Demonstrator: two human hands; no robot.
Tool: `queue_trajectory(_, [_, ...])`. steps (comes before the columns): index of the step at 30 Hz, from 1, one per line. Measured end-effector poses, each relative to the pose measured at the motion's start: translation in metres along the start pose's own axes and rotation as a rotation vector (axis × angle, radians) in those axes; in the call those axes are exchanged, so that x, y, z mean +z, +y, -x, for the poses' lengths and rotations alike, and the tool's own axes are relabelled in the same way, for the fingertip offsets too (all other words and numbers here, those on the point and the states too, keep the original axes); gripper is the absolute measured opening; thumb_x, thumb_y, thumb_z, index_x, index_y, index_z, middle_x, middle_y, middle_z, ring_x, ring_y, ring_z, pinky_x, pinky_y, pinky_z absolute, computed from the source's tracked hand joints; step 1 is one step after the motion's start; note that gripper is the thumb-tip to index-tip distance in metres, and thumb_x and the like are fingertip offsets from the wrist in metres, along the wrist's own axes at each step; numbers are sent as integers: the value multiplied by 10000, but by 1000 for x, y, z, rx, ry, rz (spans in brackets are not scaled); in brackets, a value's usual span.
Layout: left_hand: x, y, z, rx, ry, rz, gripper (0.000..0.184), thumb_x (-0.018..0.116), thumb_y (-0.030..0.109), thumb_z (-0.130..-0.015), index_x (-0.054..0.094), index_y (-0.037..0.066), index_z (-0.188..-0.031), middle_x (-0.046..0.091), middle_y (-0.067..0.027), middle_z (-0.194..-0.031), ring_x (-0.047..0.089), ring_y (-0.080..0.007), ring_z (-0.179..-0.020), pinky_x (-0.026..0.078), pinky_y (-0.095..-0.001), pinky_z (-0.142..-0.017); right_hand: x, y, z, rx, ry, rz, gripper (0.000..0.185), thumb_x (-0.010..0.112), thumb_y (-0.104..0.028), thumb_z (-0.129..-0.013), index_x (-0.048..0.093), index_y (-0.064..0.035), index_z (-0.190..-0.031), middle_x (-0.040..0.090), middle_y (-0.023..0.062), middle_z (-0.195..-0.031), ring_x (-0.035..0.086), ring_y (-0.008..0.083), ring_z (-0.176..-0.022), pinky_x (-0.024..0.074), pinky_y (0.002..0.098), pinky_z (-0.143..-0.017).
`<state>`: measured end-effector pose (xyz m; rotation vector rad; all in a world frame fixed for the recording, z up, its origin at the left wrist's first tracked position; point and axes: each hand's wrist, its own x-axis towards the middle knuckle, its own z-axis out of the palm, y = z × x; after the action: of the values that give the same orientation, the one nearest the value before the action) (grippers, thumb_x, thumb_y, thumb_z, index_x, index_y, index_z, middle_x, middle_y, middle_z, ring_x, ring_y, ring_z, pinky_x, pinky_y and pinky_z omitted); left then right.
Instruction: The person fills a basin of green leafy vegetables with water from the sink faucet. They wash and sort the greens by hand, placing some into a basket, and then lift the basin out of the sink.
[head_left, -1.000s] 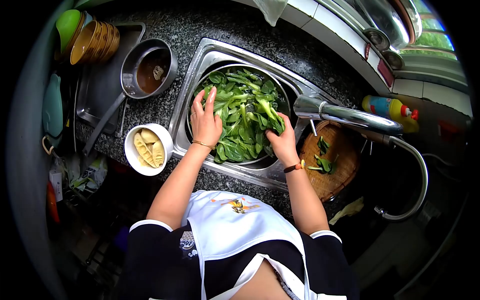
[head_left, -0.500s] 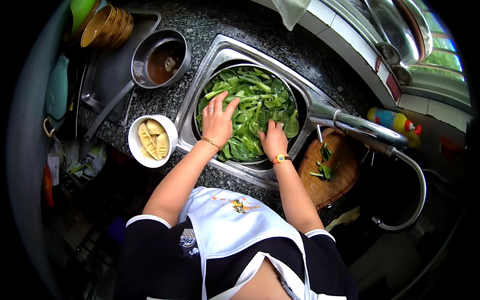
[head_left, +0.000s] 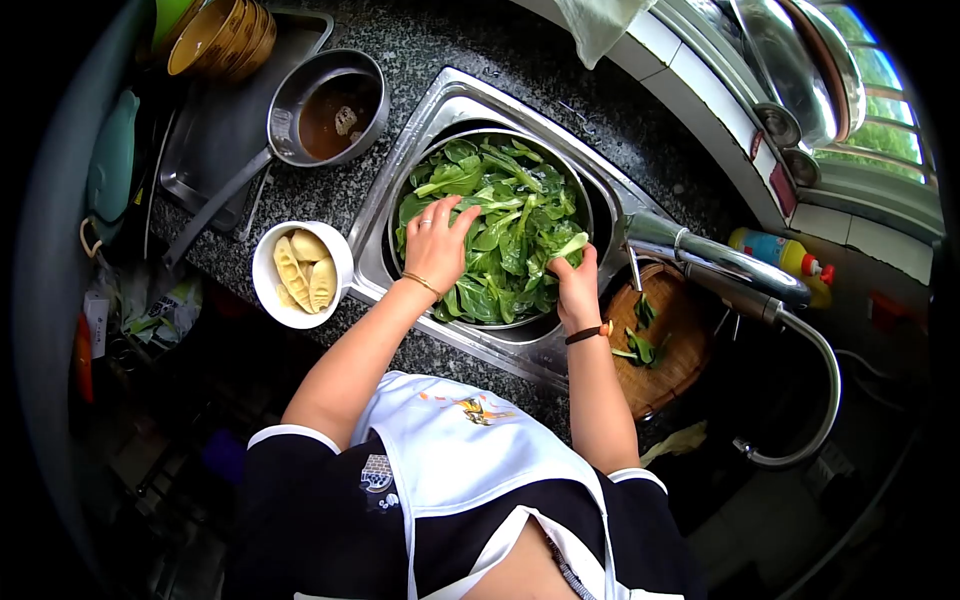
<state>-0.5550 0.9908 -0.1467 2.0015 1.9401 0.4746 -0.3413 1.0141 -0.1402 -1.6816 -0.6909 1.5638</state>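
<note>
A round metal basin (head_left: pixel 590 200) sits in the steel sink (head_left: pixel 372 225), heaped with wet leafy greens (head_left: pixel 500 240). My left hand (head_left: pixel 437 245) lies on the left side of the heap, fingers apart and slightly bent over the leaves. At the basin's right edge, my right hand (head_left: pixel 577 285) pinches a leafy green (head_left: pixel 563 246) between thumb and fingers, its pale stem end showing near the fingertips. Part of the basin's near rim is covered by leaves.
A white bowl of bamboo shoot pieces (head_left: pixel 307 270) and a saucepan of brown liquid (head_left: pixel 330 115) stand left of the sink. The faucet (head_left: pixel 720 262) reaches in from the right. Beneath it, a woven basket (head_left: pixel 665 375) holds a few greens. A yellow-and-blue bottle (head_left: pixel 775 250) stands behind.
My right hand has moved right and turned upward, lifting a green from the heap to the basin's edge. My left hand stays almost in place.
</note>
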Motion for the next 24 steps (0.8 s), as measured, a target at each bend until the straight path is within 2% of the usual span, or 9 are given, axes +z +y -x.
queue_trajectory(4, [2, -1, -3, -21, -30, 16, 481, 548, 12, -750, 545, 187, -1198, 481, -97, -1245, 453, -280, -1170, 350, -440, -942, -20, -4, 6, 30, -90, -106, 627, 518, 67, -736, 350, 14, -1338, 505, 139, -1228, 533, 219, -1068, 406, 301, -931])
queue_trajectory(7, [1, -4, -4, -36, -44, 24, 479, 549, 15, -753, 544, 188, -1200, 477, -99, -1252, 452, -284, -1172, 356, -438, -943, -27, 9, 0, -332, -66, 687, 621, 547, -3, -753, 350, 21, -1341, 480, 179, -1263, 477, 267, -1177, 364, 326, -1006])
queue_trajectory(8, [0, -5, -3, -34, -50, 24, 479, 549, 18, -755, 543, 188, -1203, 475, -99, -1255, 451, -286, -1174, 359, -435, -943, -18, -1, 4, -455, -45, 871, 703, 629, -58, -739, 314, 17, -1363, 408, 215, -1328, 399, 314, -1249, 328, 366, -1039])
queue_trajectory(13, [-2, -4, -2, -41, -58, 31, 486, 554, 20, -757, 537, 190, -1212, 473, -98, -1259, 449, -286, -1178, 364, -431, -942, 30, 18, -6, -329, -47, 939, 1053, 800, -292, -635, 150, -141, -1450, 142, 316, -1425, 278, 506, -1259, 289, 498, -1039])
queue_trajectory(16, [-4, -5, -2, -21, -37, 30, 435, 527, 30, -803, 521, 172, -1214, 476, -106, -1249, 450, -302, -1162, 368, -428, -929, 38, 29, -24, -226, 69, 914, 955, 785, -244, -636, 244, -87, -1407, 381, 265, -1326, 393, 446, -1201, 361, 483, -976])
queue_trajectory(17, [-4, -6, -2, -22, -47, 24, 433, 527, 31, -805, 520, 173, -1214, 476, -106, -1248, 451, -301, -1161, 370, -428, -927, 39, 33, -32, -351, 75, 686, 850, 748, -185, -645, 311, -33, -1358, 519, 234, -1190, 494, 393, -1109, 403, 437, -934])
queue_trajectory(18, [-4, -6, -1, -21, -58, 20, 430, 527, 32, -808, 519, 174, -1214, 477, -105, -1247, 451, -301, -1161, 371, -427, -925, 35, 37, -36, -304, 97, 588, 664, 690, -113, -675, 421, 32, -1264, 602, 201, -1052, 594, 312, -944, 459, 362, -846])
queue_trajectory(21, [-1, -7, 0, -15, -43, 37, 421, 527, 36, -812, 519, 172, -1210, 478, -104, -1243, 452, -300, -1159, 373, -429, -922, 20, 19, -27, -74, 24, 231, 378, 620, -34, -726, 556, 80, -1080, 638, 81, -880, 571, 130, -725, 465, 252, -669])
queue_trajectory(24, [-1, -6, -1, -24, -57, 48, 417, 528, 38, -812, 520, 171, -1207, 480, -104, -1239, 454, -299, -1157, 374, -427, -920, 6, 7, -12, -55, 12, -18, 284, 605, 1, -727, 570, 31, -1007, 617, 47, -852, 543, 102, -702, 444, 234, -635])
